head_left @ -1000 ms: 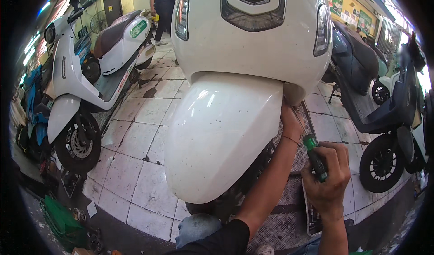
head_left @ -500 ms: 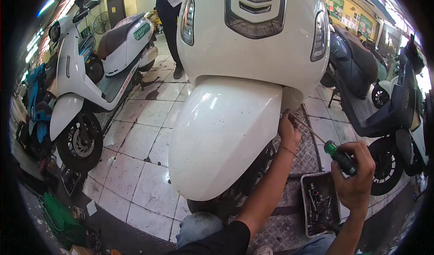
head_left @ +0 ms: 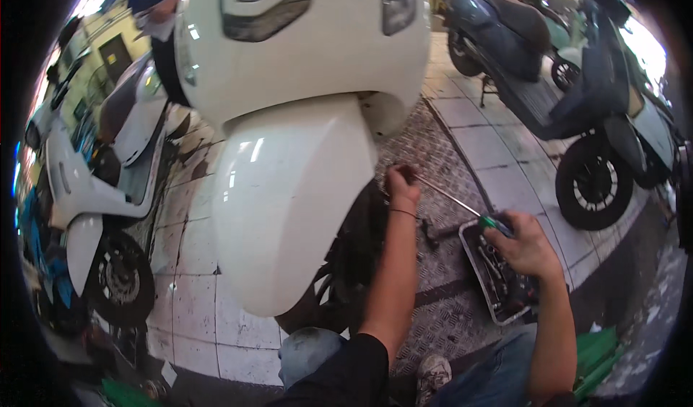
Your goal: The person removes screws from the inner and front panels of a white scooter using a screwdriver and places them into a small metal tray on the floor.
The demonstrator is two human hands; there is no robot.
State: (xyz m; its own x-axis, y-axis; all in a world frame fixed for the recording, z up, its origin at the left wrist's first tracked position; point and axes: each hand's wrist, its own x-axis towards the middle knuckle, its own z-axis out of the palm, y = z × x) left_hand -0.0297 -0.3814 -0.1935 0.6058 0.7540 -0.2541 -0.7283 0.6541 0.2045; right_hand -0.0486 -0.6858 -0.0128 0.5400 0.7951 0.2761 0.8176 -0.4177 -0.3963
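The white front fender [head_left: 289, 205] of a scooter fills the middle, with its dark front wheel [head_left: 345, 262] showing below. Just off the fender's right edge is my left hand [head_left: 401, 187], its fingers curled together; whatever they pinch is hidden. My right hand [head_left: 528, 247] is wrapped round the green and dark handle of a long screwdriver [head_left: 449, 197]. The thin metal shaft slants up and left, its tip end lying at my left fingers. I cannot tell whether the tip touches a screw.
Beneath my right hand, a tray [head_left: 473, 262] of metal tools stands on the textured metal plate [head_left: 451, 327]. A white scooter [head_left: 94, 183] is parked at left, a dark scooter [head_left: 556, 111] at right. A person [head_left: 160, 24] is behind the middle scooter.
The view has shifted, moving the scooter left in the picture. My right hand and the screwdriver handle sit lower relative to the fender, and the person behind now leans down.
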